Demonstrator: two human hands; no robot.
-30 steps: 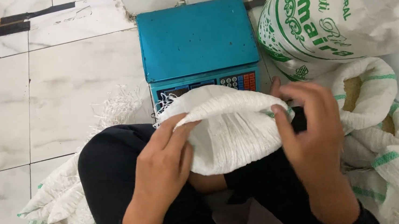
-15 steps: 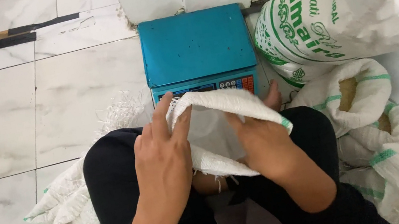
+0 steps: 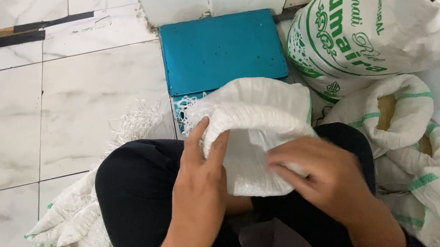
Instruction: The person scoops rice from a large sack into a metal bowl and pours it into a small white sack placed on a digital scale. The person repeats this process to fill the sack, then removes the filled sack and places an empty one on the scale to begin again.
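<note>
A small white woven sack [image 3: 253, 120] with a frayed edge rests on my lap, its mouth rolled open. My left hand [image 3: 201, 172] grips the left side of the sack's rim, thumb on the outside. My right hand [image 3: 322, 175] pinches the lower right part of the rim; it looks slightly blurred. Behind the sack stands a teal weighing scale [image 3: 222, 50] on the floor, with its front panel hidden by the sack.
A large white sack with green print [image 3: 377, 23] leans at the right, grain showing at its top. Open grain sacks [image 3: 413, 125] lie at my right knee. Empty woven sacks [image 3: 66, 241] lie at my left. White marble tiles [image 3: 20, 116] cover the floor.
The sack's mouth has been spread wider and turned up. My right hand has slid down to the lower right of the rim; my left hand has shifted to the left edge.
</note>
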